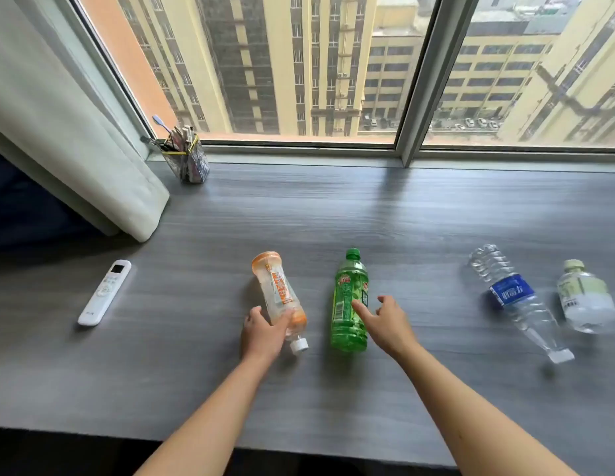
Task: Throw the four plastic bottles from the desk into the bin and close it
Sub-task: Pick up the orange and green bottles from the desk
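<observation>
Four plastic bottles lie on the grey desk [367, 214]. An orange-labelled clear bottle [276, 290] lies with its white cap toward me; my left hand [263, 333] curls around its neck end. To its right lies a green bottle [349, 304] with its green cap pointing away; my right hand [386, 321] hovers at its right side, fingers spread, the forefinger touching the label. Farther right lie a clear bottle with a blue label [515, 297] and a short pale bottle with a light green cap [585, 297]. No bin is in view.
A white remote control [104, 292] lies on the desk at the left. A clear pen holder [185, 158] stands at the back left by the window. A pale curtain [65, 139] hangs over the desk's left end. The desk's front edge is near me.
</observation>
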Motion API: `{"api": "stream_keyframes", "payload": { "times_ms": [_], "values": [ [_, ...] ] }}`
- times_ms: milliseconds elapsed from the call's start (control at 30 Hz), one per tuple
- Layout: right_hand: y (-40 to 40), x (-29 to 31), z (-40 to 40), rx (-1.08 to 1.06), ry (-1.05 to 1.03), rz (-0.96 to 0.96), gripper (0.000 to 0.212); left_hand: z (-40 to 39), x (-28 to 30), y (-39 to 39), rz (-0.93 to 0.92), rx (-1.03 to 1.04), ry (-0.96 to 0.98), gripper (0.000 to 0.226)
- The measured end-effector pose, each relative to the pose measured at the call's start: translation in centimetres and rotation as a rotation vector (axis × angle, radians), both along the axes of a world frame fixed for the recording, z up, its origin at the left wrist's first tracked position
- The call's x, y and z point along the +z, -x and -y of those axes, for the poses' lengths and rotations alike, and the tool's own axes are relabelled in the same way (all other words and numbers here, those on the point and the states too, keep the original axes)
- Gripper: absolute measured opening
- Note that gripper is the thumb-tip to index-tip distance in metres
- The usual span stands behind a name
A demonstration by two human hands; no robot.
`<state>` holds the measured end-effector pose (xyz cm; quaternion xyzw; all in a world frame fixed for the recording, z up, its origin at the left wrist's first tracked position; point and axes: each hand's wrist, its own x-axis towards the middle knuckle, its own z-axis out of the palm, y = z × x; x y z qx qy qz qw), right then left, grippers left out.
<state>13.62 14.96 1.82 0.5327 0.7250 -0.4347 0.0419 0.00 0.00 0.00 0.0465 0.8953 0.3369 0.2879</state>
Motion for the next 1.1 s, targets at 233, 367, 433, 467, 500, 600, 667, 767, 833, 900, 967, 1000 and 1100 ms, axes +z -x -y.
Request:
{"api": "stream_keyframes", "payload": {
  "times_ms": [233, 367, 433, 467, 500, 600, 667, 767, 833, 900, 967, 1000, 1100],
  "values": [
    [3.3, -2.2, -0.1, -0.002, -0.013, 0.131, 0.089, -3.5, -1.8, 1.4, -0.027, 0.110, 0.079, 0.076],
    [3.8, -3.2, 0.0, -0.014, 0.023, 0.154, 0.085, -3.9, -2.4, 1.5, 0.020, 0.134, 0.087, 0.067],
    [3.9, -3.6, -0.1, -0.050, 0.090, 0.102, 0.080, -3.7, -2.4, 1.6, 0.078, 0.180, 0.009, 0.057],
    [3.9, -3.6, -0.2, -0.068, 0.130, 0.065, 0.077, -3.5, -2.3, 1.7, 0.118, 0.209, -0.053, 0.051],
    [3.7, -3.6, -0.3, -0.089, 0.172, 0.026, 0.073, -3.2, -2.3, 1.8, 0.162, 0.237, -0.118, 0.046],
    [2.7, -3.3, -0.6, -0.212, 0.356, -0.160, 0.062, -2.1, -1.5, 1.7, 0.295, 0.288, -0.271, 0.042],
    [1.5, -2.6, -0.9, -0.269, 0.534, -0.312, 0.048, -1.2, -0.6, 1.3, 0.366, 0.288, -0.368, 0.041],
    [-1.1, -1.1, -0.9, -0.244, 0.698, -0.450, 0.023, 0.4, 1.0, -0.1, 0.412, 0.226, -0.464, 0.036],
    [-3.3, -0.3, -0.4, -0.238, 0.742, -0.509, 0.024, 1.7, 1.8, -1.4, 0.446, 0.184, -0.508, 0.032],
    [-5.6, 0.4, 0.2, -0.244, 0.758, -0.571, 0.030, 3.0, 2.4, -3.2, 0.488, 0.126, -0.545, 0.032],
    [-7.9, 1.1, 1.0, -0.249, 0.757, -0.610, 0.035, 4.3, 2.9, -4.7, 0.510, 0.054, -0.555, 0.042],
    [-9.0, 1.4, 1.5, -0.256, 0.748, -0.619, 0.038, 4.9, 3.0, -5.4, 0.509, 0.020, -0.546, 0.048],
    [-12.4, 2.1, 3.3, -0.326, 0.687, -0.625, 0.044, 6.5, 3.0, -7.1, 0.523, -0.043, -0.526, 0.057]
  ]
}}
